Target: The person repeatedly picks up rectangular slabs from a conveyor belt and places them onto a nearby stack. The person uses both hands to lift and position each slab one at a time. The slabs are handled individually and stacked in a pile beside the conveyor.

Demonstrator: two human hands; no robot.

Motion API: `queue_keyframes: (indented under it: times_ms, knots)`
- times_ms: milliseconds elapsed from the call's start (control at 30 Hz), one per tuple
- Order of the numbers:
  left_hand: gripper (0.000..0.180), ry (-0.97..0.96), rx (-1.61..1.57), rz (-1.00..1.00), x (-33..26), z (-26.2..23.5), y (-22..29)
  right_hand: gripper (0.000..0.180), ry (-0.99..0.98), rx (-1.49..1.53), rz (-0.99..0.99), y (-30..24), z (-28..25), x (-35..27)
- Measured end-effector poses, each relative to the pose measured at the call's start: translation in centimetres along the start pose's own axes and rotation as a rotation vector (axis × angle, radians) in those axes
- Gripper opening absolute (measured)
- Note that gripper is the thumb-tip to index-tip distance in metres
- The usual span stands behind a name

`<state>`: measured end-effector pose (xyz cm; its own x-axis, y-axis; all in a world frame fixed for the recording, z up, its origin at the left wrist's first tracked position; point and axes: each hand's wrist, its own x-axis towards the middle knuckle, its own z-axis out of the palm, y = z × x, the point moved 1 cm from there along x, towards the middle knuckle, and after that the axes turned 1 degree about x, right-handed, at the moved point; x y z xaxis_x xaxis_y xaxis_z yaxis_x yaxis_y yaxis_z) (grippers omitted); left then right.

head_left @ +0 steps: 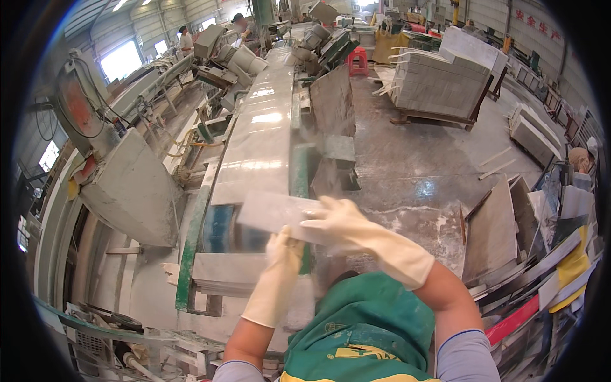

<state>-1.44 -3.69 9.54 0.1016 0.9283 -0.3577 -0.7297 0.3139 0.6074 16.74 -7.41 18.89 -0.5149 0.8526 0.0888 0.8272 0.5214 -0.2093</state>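
- One thin, pale-grey, rectangular stone-like slab (270, 211): best supported evenly.
- Right cream-gloved hand (342, 221): fingers closed on its three o'clock end.
- Left cream-gloved hand (286, 249): fingers pinching six o'clock edge.

Slab (272, 211) in left hand (285, 251) and right hand (338, 221), above near end of the conveyor (254, 159); to the right, blocks (433, 86) stacked on a pallet (434, 119); stool (358, 60) between conveyor and blocks.

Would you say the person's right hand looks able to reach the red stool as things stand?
Probably not: the red stool stands far ahead along the floor, seemingly out of reach without walking over, and the right hand is holding the pale slab.
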Motion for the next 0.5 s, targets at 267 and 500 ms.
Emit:
queue_keyframes:
  times_ms: [267,500]
  knots:
    - [0.043,0.221,-0.009,0.161,8.5,-7.5,5.9,0.072,0.080,0.032,0.254,7.5,4.5,-1.8]
    - [0.042,0.329,0.219,0.156,14.6,-11.7,5.6,0.057,0.350,0.218,0.801,15.0,2.9,-22.7]
